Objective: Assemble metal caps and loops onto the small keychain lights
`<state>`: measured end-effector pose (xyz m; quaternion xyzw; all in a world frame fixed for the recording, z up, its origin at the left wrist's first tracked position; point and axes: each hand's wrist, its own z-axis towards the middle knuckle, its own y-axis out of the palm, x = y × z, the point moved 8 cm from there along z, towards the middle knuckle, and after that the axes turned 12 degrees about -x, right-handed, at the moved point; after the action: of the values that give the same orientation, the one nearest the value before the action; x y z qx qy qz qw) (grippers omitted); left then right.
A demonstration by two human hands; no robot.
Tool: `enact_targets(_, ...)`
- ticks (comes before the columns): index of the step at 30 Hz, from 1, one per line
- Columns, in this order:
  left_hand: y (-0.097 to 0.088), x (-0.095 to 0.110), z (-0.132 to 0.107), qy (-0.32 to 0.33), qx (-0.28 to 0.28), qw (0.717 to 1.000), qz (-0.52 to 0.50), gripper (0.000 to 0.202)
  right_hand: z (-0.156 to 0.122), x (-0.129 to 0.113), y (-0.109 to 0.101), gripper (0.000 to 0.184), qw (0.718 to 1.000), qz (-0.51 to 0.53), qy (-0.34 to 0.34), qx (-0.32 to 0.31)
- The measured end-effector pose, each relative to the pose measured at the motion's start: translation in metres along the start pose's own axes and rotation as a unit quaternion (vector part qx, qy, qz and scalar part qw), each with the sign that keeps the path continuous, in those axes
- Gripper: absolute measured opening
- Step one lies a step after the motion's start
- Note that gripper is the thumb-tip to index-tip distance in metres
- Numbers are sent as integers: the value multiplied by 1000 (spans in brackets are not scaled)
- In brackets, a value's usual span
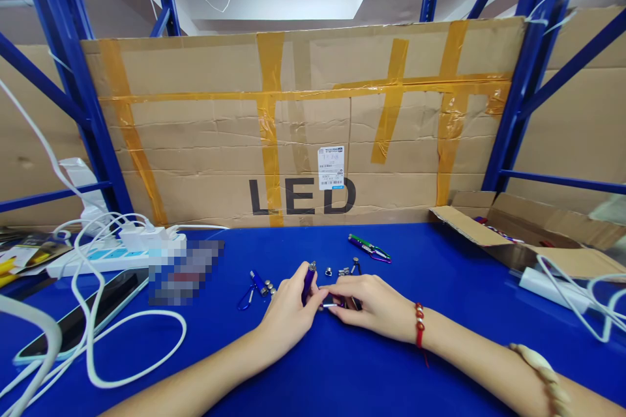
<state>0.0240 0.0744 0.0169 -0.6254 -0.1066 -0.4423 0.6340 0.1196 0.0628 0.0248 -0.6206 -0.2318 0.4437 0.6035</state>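
My left hand (289,305) is closed around a small dark purple metal tube (308,283), which stands nearly upright with a silver tip at its top. Just right of it, my right hand (369,300) has its fingers pinched round a slim silver-and-dark piece (332,305), mostly hidden by the fingers. The fingertips of both hands meet or nearly meet. Left of my left hand lie a blue tube (258,283), a blue carabiner clip (246,298) and several small silver round pieces (270,287). Beyond my hands are a small silver part (328,272) and more small metal parts (345,271).
A green and a purple tube with clips (368,247) lie farther back. White cables and a power strip (169,247) crowd the left, beside a phone (88,313). An open cardboard box (469,231) and a white adapter (552,288) stand right. Cardboard (220,156) walls the back.
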Motion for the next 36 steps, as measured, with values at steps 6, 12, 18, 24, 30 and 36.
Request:
enact_targets(6,3,2,0,10,-20,1000,5,18,0,-6,2,21,993,-112,-17,-18)
enact_targets(12,5,6,0,24,-46,999,-17,22,0,-11,7,23,970,-240,-36,14)
enact_targets(18,6,8,-1,23,-53,998,-10,24,-3,-17,5,25,959,-270,-59,62)
enact_targets(24,4,10,-2,32,-44,998,-13,24,-3,-20,2,25,964,-246,-62,80)
enact_targets(30,6,14,-2,56,-46,997,-40,26,-5,-22,-4,22,971,-212,-50,99)
enact_targets(36,7,16,-5,59,-48,996,-50,26,-5,-20,-8,29,976,-189,-44,101)
